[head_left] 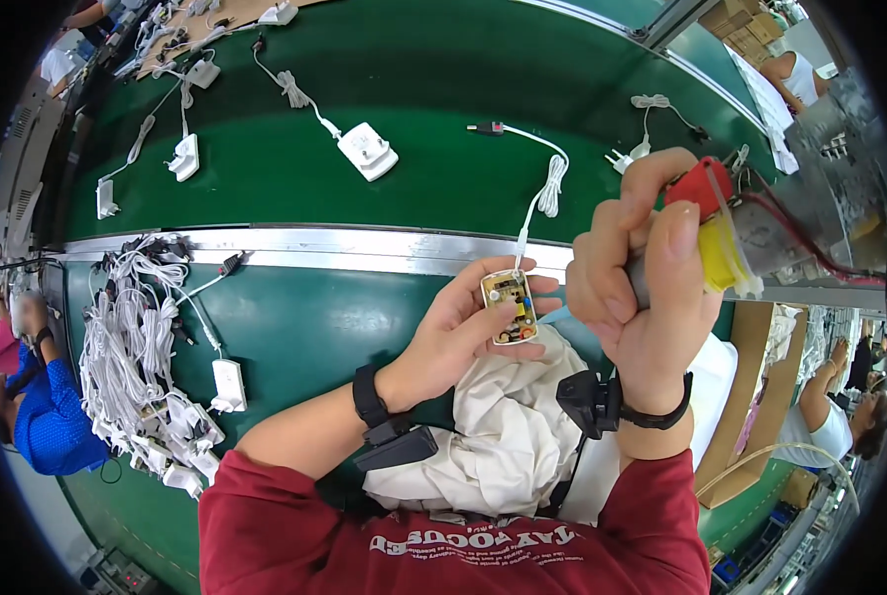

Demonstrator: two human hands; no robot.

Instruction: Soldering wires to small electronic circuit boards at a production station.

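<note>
My left hand (468,322) holds an opened power adapter (509,315) with its thumb across it. The adapter's circuit board and small parts show inside a white shell. A white cable (550,188) runs from its far end up over the metal rail, tied in a bundle. My right hand (642,268) is closed around a grey cylindrical tool (770,233) with a yellow band, a red part and red and black wires. A pale blue tip (554,315) sticks out below that hand toward the adapter; whether it touches is unclear. The tool's full shape is partly hidden.
To the left lies a big pile of white adapters and cables (141,347); a single adapter (228,385) sits beside it. Beyond the metal rail (295,245), more adapters (367,151) rest on a green belt. White cloth (503,426) covers my lap. A cardboard box (746,397) stands right.
</note>
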